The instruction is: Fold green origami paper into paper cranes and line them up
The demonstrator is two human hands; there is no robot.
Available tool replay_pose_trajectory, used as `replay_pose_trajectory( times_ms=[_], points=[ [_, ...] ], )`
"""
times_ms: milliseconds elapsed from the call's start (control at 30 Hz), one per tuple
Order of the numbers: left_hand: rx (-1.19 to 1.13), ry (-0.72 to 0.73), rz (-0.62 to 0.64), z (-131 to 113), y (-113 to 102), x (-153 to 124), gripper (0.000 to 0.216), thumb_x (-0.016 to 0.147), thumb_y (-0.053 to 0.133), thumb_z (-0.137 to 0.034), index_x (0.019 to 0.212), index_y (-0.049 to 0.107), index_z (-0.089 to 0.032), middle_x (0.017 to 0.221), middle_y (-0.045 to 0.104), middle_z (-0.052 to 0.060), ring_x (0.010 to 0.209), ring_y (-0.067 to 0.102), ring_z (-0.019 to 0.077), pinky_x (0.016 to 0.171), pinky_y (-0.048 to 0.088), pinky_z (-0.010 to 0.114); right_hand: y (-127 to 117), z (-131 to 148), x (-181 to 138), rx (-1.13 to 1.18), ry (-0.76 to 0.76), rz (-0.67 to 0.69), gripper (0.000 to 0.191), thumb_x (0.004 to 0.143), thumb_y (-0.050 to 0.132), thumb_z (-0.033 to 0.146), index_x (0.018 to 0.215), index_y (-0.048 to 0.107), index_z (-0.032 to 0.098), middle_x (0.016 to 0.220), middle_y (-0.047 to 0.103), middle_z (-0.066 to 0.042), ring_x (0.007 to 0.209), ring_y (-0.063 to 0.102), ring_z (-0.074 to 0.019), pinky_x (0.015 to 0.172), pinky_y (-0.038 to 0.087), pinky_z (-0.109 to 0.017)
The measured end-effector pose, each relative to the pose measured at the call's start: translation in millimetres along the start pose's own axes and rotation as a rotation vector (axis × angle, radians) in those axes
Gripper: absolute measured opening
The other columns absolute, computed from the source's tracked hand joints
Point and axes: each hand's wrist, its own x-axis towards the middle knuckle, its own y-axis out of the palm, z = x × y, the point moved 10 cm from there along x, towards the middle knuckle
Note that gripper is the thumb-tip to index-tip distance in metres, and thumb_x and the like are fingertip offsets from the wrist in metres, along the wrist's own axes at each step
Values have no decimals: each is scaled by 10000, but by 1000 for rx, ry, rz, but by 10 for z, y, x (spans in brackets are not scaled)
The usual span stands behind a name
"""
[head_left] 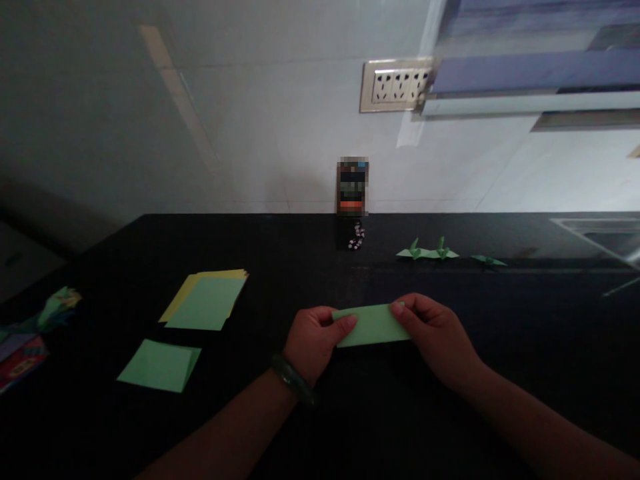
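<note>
A light green sheet of origami paper (373, 325), folded into a long rectangle, is held level between my hands just over the black tabletop. My left hand (313, 340) pinches its left end, thumb on top and fingers behind. At the opposite end my right hand (437, 337) grips the upper right corner in the same way. To the left lies a loosely folded green sheet (159, 367). Behind that one, a green square sheet (204, 303) rests on yellow sheets (177, 299).
Small green folded paper cranes (427, 253) stand toward the back right, with another green folded piece (489, 261) beside them. A beaded string (357, 237) lies below a blurred upright phone-like object (353, 187) against the wall. Colourful folded papers (57, 308) sit at the far left.
</note>
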Motion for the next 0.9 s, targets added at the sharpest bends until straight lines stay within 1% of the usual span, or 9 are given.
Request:
replay_pose_trajectory(
  times_ms=[167, 300, 433, 633, 900],
  points=[
    [15, 5, 5, 15, -6, 6, 273, 585, 704, -387, 637, 634, -128, 563, 577, -8, 498, 460, 89, 497, 335, 226, -10, 32, -1, -48, -13, -9, 293, 758, 512, 426, 614, 528, 172, 543, 441, 29, 499, 380, -89, 446, 310, -209],
    [23, 10, 7, 22, -14, 12, 272, 586, 704, -389, 634, 636, -131, 557, 574, -10, 489, 456, 88, 493, 335, 226, 10, 39, 1, -38, -11, 7, 286, 757, 511, 425, 627, 532, 171, 547, 444, 30, 497, 377, -87, 449, 306, -211],
    [21, 12, 10, 18, -7, 14, 273, 592, 703, -386, 639, 634, -126, 576, 579, -3, 503, 460, 87, 495, 335, 224, -10, 27, -2, -29, -4, -12, 290, 740, 527, 436, 612, 530, 176, 540, 443, 32, 492, 382, -92, 451, 307, -216],
    [19, 2, 13, 15, 4, 2, 279, 591, 701, -388, 650, 633, -123, 580, 576, -2, 508, 459, 89, 501, 336, 228, -14, 8, 4, -56, -10, -7, 292, 756, 515, 430, 613, 528, 176, 545, 444, 31, 497, 388, -92, 453, 318, -214],
    [48, 16, 3, -9, -1, -1, 276, 597, 694, -388, 624, 614, -125, 546, 532, -23, 489, 412, 75, 477, 301, 215, -7, 23, -5, -54, -4, -6, 283, 752, 515, 427, 620, 529, 178, 547, 445, 33, 498, 395, -93, 455, 322, -215]
  ],
)
